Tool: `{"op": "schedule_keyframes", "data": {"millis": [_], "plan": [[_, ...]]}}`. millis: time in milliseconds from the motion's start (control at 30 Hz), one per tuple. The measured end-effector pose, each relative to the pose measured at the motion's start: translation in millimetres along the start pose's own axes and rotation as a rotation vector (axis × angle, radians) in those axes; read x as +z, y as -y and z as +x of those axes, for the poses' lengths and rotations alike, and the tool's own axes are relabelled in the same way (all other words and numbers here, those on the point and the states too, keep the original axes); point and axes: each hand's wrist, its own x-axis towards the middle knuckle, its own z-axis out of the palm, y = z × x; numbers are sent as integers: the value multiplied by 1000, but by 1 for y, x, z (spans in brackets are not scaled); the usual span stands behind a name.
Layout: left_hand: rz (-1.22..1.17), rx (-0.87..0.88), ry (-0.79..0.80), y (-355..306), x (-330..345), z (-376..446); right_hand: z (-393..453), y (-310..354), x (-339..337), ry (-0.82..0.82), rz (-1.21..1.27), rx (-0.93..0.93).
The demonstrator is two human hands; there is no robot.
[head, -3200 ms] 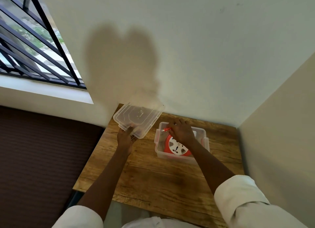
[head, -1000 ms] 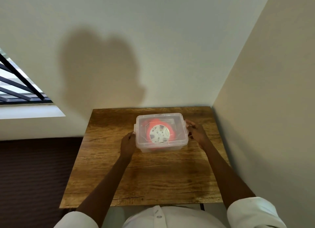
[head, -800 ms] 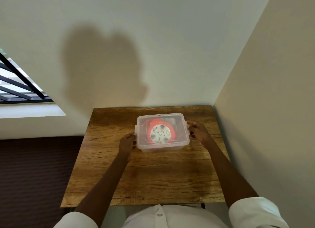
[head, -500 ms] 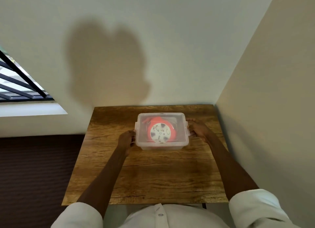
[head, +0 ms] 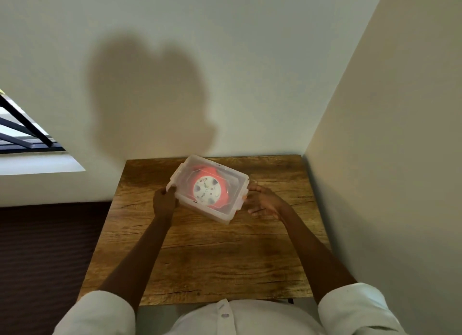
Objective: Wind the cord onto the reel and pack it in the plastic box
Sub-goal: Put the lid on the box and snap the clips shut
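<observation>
**Lidded box with reel, skewed on table, one hand on each end**

Clear rectangular plastic box (head: 226, 210) with translucent lid on, sitting on the brown wood-grain table (head: 212, 254) toward the 12 o'clock edge, near the wall. Box is rotated, long axis running from 10 o'clock to 4 o'clock. Inside it, seen through the lid: round red cord reel with white socket face (head: 207, 190), lying flat, roughly centred. Cord itself not clearly separable from the reel through the hazy lid.

Left hand (head: 163, 204) at the box's 9 o'clock end, fingers curled round the corner by the lid clip, thumb on top: gripping the box. Right hand (head: 263, 203) at the box's 3 o'clock end, fingers fairly straight and spread, fingertips (head: 246, 197) touching or just beside the side clip; looks like a loose touch, not a clench, though contact is hard to confirm from this angle.

White rolled sleeves at 5 and 7 o'clock of frame. Barred window (head: 22, 132) at 9 o'clock, person's shadow on the pale wall (head: 150, 97) at 12 o'clock.
</observation>
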Motion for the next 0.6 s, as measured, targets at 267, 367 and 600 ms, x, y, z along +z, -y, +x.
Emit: {"op": "schedule_keyframes", "data": {"millis": [267,367,600], "plan": [[27,8,99,-12,-3,17,1,-9,12,-27,26,-40],[24,-29,134,-10,-5,25,2,-9,12,-27,56,-40],[-84,-191,285,-16,-18,32,10,1,10,-156,155,-13]]}}
